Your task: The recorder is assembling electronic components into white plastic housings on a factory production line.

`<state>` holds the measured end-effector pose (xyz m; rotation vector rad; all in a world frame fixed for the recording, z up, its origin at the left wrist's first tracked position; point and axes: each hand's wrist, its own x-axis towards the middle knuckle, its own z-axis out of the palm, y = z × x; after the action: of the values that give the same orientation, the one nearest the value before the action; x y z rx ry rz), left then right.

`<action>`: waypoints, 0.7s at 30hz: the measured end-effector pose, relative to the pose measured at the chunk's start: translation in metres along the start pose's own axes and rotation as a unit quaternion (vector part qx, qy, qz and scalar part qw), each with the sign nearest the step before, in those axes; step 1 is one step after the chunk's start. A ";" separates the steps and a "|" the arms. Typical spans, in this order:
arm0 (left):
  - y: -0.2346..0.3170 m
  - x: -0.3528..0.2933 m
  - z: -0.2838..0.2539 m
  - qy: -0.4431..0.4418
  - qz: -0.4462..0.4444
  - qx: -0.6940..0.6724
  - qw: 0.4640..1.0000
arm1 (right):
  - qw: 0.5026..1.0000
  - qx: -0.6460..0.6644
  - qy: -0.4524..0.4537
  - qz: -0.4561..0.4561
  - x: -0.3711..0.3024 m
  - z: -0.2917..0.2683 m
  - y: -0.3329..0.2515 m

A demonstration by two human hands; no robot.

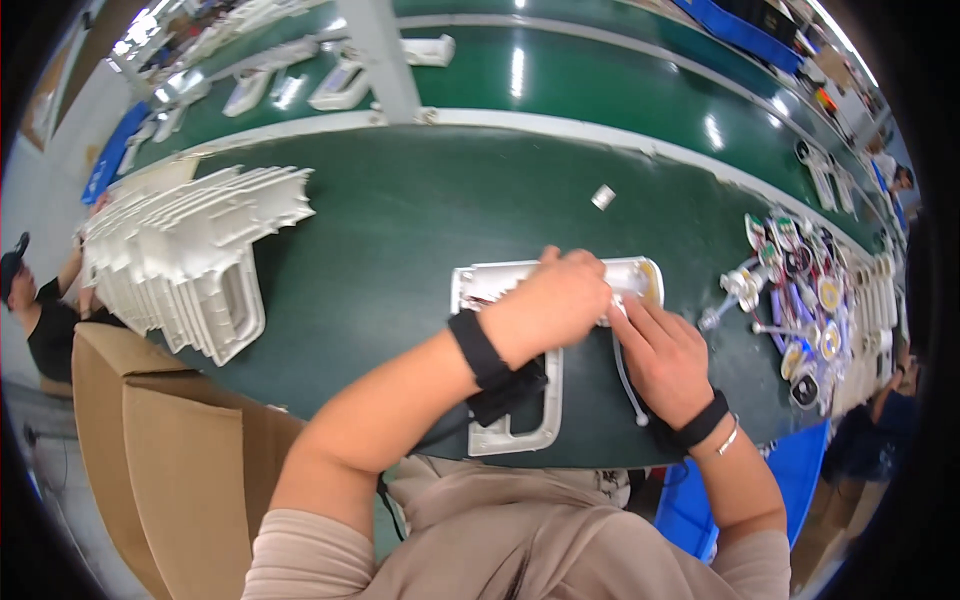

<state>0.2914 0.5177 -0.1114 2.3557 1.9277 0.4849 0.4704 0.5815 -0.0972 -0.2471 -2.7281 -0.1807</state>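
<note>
A white plastic housing half (547, 412) with a looped handle lies open side up on the green bench in front of me. My left hand (562, 302) reaches over its upper part, fingers curled down inside; what they hold is hidden. My right hand (662, 360) is beside it at the shell's right end, thumb and fingers closed around a small whitish part where both hands meet. From there a thin translucent tube (625, 375) hangs over the shell's near edge. Wires show in the shell left of my left hand. A black band circles each wrist.
Stacked white housing halves (190, 255) stand at left, above an open cardboard box (190, 470). A heap of wired parts and tubes (805, 310) lies at right. A small white piece (603, 196) lies farther back. A blue bin (690, 505) sits below the bench; a post (375, 60) rises beyond.
</note>
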 end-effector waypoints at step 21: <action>-0.023 -0.092 -0.037 0.066 -0.133 0.001 0.989 | 0.963 0.260 -0.073 -0.023 0.072 0.033 -0.008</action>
<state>0.2445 0.4287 -0.1008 2.0697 2.2557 0.6287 0.3915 0.5898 -0.0993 -0.0464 -2.8047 0.5580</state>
